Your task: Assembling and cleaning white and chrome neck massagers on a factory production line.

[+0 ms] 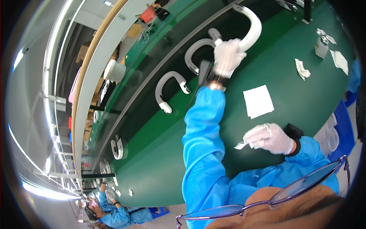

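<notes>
Far out over the dark green work surface (228, 110), my left hand (227, 57) in a white glove is closed on one end of a white U-shaped neckband device (253, 28). Motion blurs that hand somewhat. Just left of it is a second U-shaped device (190, 53), and a third U-shaped device (164, 89) lies nearer to me. Close to my body, my right hand (268, 138), also gloved, pinches a small crumpled white wipe (241, 145). Beyond the right hand lies a flat stack of white wipes (258, 101).
A small bottle with a metal top (321, 46) stands at the far right beside crumpled wipes (302, 69). Another white device (117, 147) sits on the left along the belt. A shelf edge (85, 76) runs along the far side. At lower left a co-worker (118, 215) sits.
</notes>
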The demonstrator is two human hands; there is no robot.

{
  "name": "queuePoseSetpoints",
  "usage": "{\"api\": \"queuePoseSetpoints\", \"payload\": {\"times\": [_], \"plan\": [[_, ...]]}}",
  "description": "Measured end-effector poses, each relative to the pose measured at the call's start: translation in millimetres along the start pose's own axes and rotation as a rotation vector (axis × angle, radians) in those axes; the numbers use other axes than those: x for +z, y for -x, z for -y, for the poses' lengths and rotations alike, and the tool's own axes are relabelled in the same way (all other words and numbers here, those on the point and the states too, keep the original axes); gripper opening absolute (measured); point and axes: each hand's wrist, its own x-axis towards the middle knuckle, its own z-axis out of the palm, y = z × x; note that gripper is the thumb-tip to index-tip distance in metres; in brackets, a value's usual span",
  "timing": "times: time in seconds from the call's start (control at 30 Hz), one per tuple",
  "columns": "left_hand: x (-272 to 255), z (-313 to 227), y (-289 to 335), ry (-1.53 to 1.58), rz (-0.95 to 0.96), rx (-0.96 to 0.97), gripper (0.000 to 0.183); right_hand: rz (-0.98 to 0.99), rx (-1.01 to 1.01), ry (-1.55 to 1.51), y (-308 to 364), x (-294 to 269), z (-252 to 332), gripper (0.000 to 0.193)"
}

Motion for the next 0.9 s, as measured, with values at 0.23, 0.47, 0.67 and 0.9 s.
{"api": "queuePoseSetpoints", "payload": {"times": [0.23,0.47,0.67,0.9], "plan": [[-111,-64,135,0.598,-0.103,-0.195,0.024,-0.318,0.032,-0.34,-10,-9,16,0.02],[-136,-99,208,0.588,-0.025,-0.361,0.022,-0.342,-0.285,0.323,-43,28,72,0.027],[-133,-122,245,0.864,-0.214,-0.293,0.033,-0.293,-0.611,0.756,-51,64,54,0.03],[-129,-129,280,0.369,-0.266,-0.317,0.032,-0.473,-0.591,0.579,-84,73,63,0.01]]}}
